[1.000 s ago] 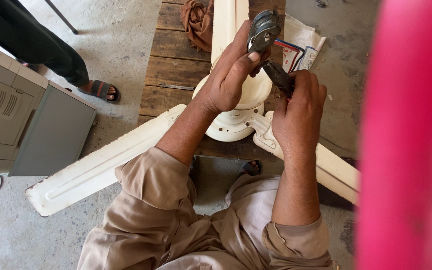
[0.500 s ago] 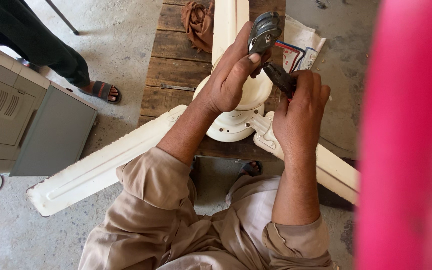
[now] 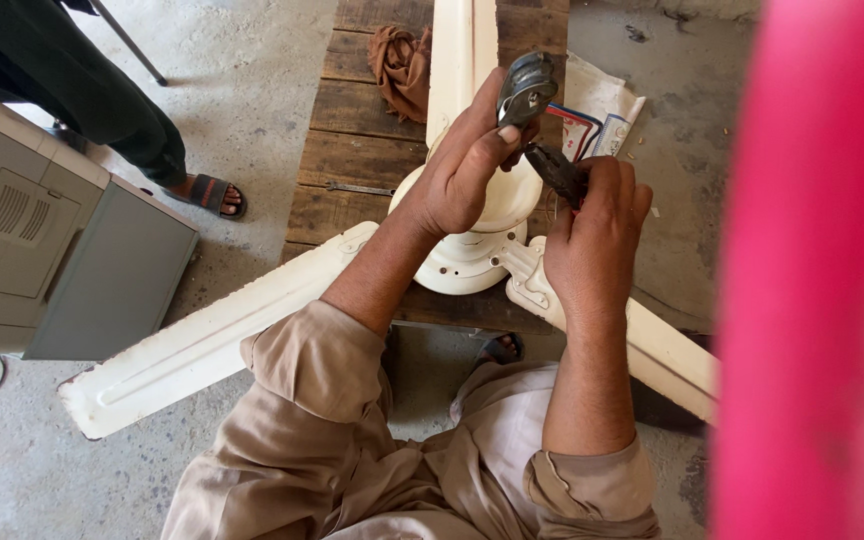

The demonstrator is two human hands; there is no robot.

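My left hand [image 3: 467, 165] grips a small grey metal part [image 3: 525, 90] and holds it up above the hub of a cream ceiling fan [image 3: 472, 255]. My right hand [image 3: 592, 245] is closed on dark pliers [image 3: 555, 170], whose jaws point up toward the metal part. Whether the jaws touch it is unclear. The fan lies on a low wooden pallet [image 3: 352, 150], with one blade [image 3: 212, 335] reaching toward my left knee, one [image 3: 462, 40] going away from me and one [image 3: 652, 345] to the right.
A brown rag [image 3: 402, 65] and a crumpled printed bag [image 3: 597, 115] lie on the pallet. A grey machine casing [image 3: 42, 250] stands at left. Another person's leg and sandalled foot [image 3: 207, 190] are beside it. A pink blurred surface [image 3: 817, 270] fills the right side.
Both hands have stayed almost still above the fan hub; the view has shifted only slightly.
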